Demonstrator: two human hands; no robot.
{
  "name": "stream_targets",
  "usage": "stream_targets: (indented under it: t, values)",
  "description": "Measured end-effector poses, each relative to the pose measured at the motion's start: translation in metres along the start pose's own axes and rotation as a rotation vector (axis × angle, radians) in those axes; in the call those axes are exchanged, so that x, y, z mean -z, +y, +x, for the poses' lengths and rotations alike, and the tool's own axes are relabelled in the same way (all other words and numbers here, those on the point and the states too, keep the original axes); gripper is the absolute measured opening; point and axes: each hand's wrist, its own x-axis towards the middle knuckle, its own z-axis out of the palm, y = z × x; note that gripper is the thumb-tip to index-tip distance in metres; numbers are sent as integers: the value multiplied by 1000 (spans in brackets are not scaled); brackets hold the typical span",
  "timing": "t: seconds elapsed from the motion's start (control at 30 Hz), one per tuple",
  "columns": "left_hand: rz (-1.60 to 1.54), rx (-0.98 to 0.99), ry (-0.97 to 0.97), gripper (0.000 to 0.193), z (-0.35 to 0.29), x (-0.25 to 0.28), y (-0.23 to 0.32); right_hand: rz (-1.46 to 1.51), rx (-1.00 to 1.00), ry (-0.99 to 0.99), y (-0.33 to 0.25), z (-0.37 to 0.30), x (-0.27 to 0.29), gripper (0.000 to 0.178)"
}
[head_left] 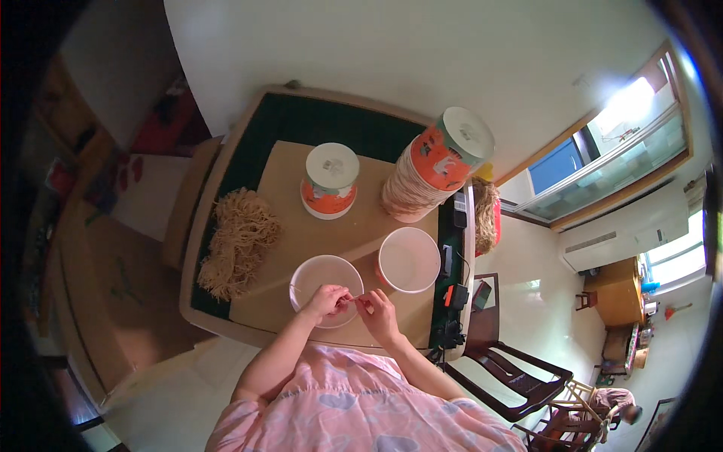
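Note:
Both my hands meet over the near side of an open white paper bucket (307, 273) at the table's front. My left hand (328, 300) is closed in a pinch, and my right hand (377, 312) pinches close beside it. What lies between the fingertips is thin and too small to make out. A short pale strand of cord (296, 288) shows at this bucket's left inner wall. Just right of it stands a second open white bucket (409, 260). A bundle of beige twisted cords (239, 242) lies at the left.
An upturned orange-printed bucket (329, 183) stands farther back, left of a tall leaning stack of buckets (425, 169). Cardboard (279, 181) covers part of the green tabletop. Black devices with cables (455, 297) line the right edge. Dark chairs (520, 377) and a person (614, 403) are beyond.

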Motion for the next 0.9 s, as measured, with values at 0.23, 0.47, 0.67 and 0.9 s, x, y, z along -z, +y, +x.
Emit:
stream_targets:
  t: [0.23, 0.47, 0.67, 0.9]
  values:
    - [-135, 259, -82, 20, 11, -1, 1, -82, 47, -25, 7, 0, -1, 8]
    - [-362, 381, -201, 18, 19, 3, 4, -126, 196, 11, 8, -5, -4, 10]
    - [-328, 338, -162, 7, 12, 3, 3, -78, 98, 43, 12, -9, -8, 10]
    - [80, -306, 86, 4, 10, 0, -19, 320, -310, 45, 33, -8, -23, 5]
